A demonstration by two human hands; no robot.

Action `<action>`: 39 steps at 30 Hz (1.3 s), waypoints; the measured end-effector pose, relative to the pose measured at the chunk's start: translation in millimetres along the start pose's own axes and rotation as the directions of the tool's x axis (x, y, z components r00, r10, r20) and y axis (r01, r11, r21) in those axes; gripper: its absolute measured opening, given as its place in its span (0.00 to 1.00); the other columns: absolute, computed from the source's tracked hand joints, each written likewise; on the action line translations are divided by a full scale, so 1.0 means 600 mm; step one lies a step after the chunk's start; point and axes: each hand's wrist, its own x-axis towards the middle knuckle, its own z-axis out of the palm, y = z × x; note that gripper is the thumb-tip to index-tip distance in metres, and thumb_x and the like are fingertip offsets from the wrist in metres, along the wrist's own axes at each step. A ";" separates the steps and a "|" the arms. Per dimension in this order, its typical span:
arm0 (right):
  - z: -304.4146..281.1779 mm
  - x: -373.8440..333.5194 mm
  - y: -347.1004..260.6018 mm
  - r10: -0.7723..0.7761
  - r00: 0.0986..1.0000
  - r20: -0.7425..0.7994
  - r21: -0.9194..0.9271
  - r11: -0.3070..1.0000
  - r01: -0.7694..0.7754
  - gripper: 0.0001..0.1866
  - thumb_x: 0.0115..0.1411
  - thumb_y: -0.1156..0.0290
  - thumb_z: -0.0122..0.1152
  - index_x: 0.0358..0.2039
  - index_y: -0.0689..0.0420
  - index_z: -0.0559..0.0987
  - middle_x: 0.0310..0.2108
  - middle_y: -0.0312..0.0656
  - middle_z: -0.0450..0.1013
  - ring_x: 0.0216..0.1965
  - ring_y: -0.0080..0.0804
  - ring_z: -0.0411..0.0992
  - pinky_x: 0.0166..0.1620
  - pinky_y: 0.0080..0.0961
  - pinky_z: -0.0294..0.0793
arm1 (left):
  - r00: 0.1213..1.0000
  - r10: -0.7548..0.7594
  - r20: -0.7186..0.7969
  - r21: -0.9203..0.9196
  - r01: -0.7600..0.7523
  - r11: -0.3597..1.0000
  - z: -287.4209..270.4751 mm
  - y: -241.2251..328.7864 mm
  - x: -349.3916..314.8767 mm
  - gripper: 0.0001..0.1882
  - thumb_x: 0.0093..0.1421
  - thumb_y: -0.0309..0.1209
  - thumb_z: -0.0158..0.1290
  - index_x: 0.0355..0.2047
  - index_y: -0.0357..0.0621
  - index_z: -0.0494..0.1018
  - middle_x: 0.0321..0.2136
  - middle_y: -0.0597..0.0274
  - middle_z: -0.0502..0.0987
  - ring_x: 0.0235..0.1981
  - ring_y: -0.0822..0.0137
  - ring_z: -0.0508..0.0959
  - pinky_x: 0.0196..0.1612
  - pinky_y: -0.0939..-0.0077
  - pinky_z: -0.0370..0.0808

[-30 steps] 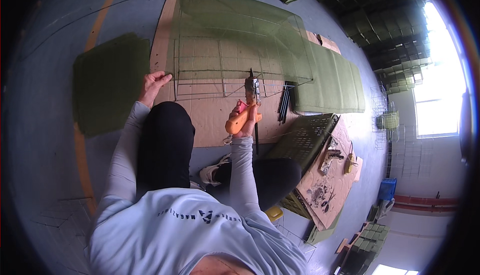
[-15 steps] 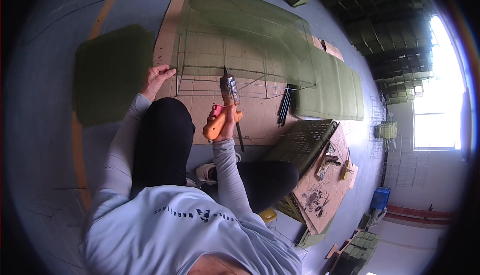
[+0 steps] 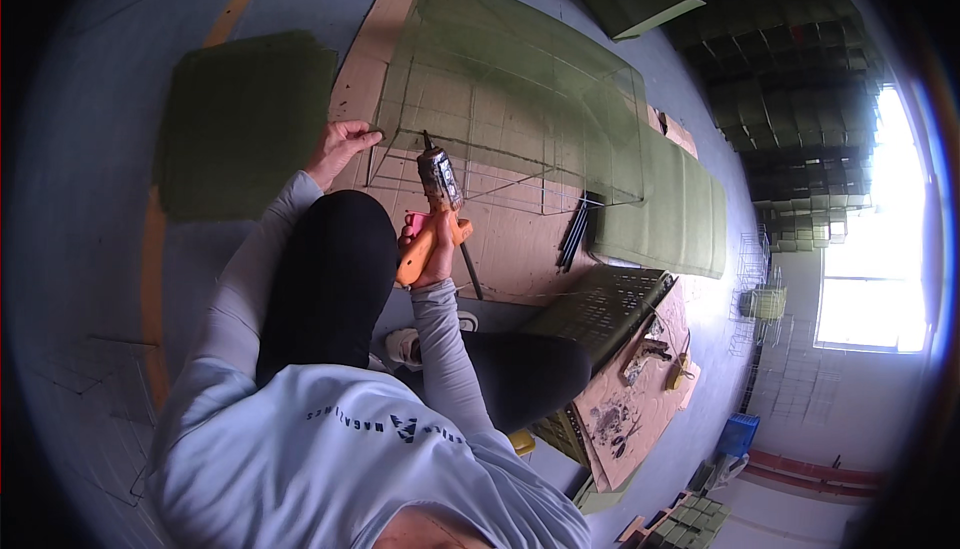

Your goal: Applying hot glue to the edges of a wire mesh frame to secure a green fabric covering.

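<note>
Your right grip (image 3: 434,255) is clamped round an orange glue gun (image 3: 437,186); beyond that grip, green mesh (image 3: 500,64) covers a wire frame (image 3: 544,189), and your left grip (image 3: 343,147) seems pinched on the mesh's edge.

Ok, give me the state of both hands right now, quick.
Left hand: closed, pinching the green mesh at its near left corner.
Right hand: closed around the handle of the orange-handled glue gun.
</note>
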 end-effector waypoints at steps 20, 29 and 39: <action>0.017 0.007 0.003 0.087 0.992 0.095 -0.132 0.988 -0.074 0.24 0.57 0.49 0.45 0.47 0.51 0.62 0.26 0.42 0.70 0.21 0.26 0.68 0.23 0.18 0.70 | 1.000 -0.018 0.016 -0.041 0.019 0.999 -0.002 -0.013 0.004 0.09 0.51 0.32 0.52 0.25 0.37 0.73 0.19 0.73 0.70 0.23 0.83 0.65 0.28 0.87 0.61; 0.023 -0.001 -0.004 0.043 0.998 0.041 -0.128 0.991 -0.038 0.21 0.55 0.50 0.49 0.39 0.54 0.66 0.25 0.41 0.71 0.21 0.30 0.69 0.25 0.22 0.71 | 0.998 -0.042 0.052 -0.150 0.050 0.988 -0.006 -0.031 0.009 0.09 0.51 0.33 0.54 0.28 0.40 0.74 0.21 0.72 0.72 0.24 0.82 0.67 0.30 0.87 0.63; 0.016 0.004 -0.004 0.072 0.997 0.038 -0.130 0.989 -0.066 0.21 0.55 0.49 0.48 0.39 0.53 0.66 0.25 0.41 0.71 0.20 0.30 0.69 0.25 0.21 0.71 | 0.996 -0.045 0.073 -0.255 0.063 0.965 0.006 -0.025 0.007 0.12 0.51 0.36 0.55 0.30 0.40 0.74 0.23 0.71 0.73 0.26 0.82 0.68 0.33 0.86 0.63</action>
